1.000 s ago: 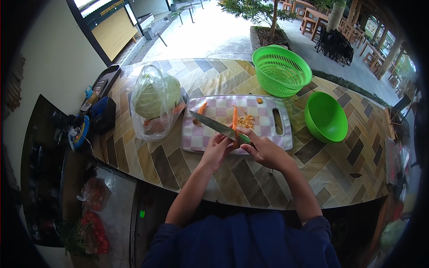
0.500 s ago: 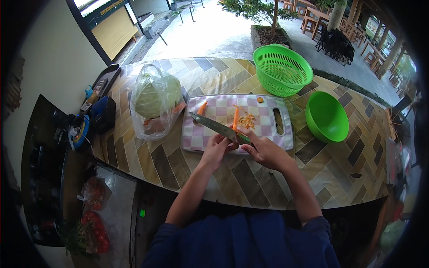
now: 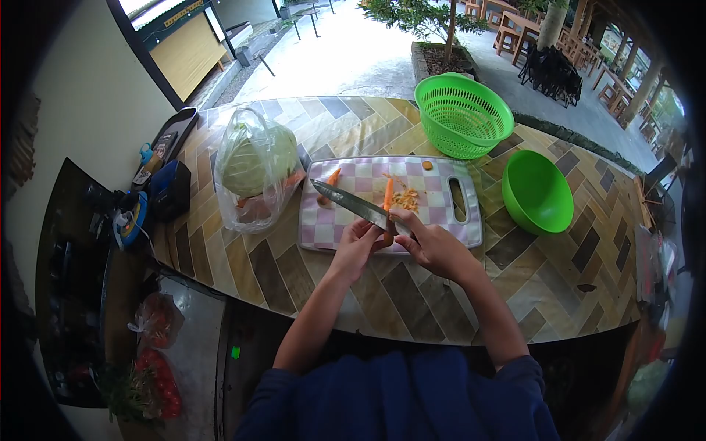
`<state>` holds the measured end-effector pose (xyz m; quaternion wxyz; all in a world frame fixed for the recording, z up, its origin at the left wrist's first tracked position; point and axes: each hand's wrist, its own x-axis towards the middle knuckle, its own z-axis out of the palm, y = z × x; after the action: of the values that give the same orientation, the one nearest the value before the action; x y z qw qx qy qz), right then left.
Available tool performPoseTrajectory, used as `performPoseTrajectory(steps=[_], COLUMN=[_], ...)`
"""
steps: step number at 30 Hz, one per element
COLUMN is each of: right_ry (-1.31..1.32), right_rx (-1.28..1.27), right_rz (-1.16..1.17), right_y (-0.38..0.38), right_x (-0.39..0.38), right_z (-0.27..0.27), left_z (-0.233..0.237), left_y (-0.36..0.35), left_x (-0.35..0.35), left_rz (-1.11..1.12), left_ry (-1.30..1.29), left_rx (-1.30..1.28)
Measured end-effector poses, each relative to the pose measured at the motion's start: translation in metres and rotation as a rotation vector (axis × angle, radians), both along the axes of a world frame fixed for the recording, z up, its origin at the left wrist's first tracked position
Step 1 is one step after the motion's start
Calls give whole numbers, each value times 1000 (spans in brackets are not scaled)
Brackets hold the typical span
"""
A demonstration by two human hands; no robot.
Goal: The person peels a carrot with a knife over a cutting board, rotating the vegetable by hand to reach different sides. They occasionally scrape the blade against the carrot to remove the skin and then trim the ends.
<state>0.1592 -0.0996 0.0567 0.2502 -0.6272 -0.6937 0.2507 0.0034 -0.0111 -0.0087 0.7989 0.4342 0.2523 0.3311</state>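
Note:
My right hand point(image 3: 435, 248) is closed around the handle of a knife point(image 3: 349, 201), whose long blade points up and left. The fingers of my left hand point(image 3: 356, 248) are wrapped about the near end of a carrot point(image 3: 388, 193). Partly peeled, the carrot points away from me, and the blade crosses over it. Beneath both hands lies a checkered pink and white cutting board point(image 3: 360, 167). Orange peelings point(image 3: 407, 199) are heaped to the right of the carrot. Another carrot point(image 3: 331, 182) rests on the board's left side, and a small round orange piece point(image 3: 427, 165) sits near its far edge.
Left of the board is a clear plastic bag point(image 3: 257, 209) holding a cabbage point(image 3: 257, 165) and some carrots. A green colander point(image 3: 465, 121) stands behind the board's right corner, with a green bowl point(image 3: 535, 195) to the right. A dark tray point(image 3: 180, 125) lies at the table's far left.
The knife and right hand have shifted slightly against the carrot, and the carrot's near end shows more between my hands. Both hands keep their hold; the other things stay put.

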Motion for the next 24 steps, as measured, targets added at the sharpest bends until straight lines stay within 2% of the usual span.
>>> performPoseTrajectory(steps=[15,21,24], right_ry=[-10,79,71], right_rx=[3,76,-35], right_rz=[-23,-25,-29], right_y=[1,3,2], right_x=[-2,-4,-6], right_z=[3,-1,11], left_z=[0,3,2], left_y=[0,-1,1], left_x=[0,-1,-2], left_rz=[-22,-14,-55], left_ry=[18,4,24], left_rx=[52,27,48])
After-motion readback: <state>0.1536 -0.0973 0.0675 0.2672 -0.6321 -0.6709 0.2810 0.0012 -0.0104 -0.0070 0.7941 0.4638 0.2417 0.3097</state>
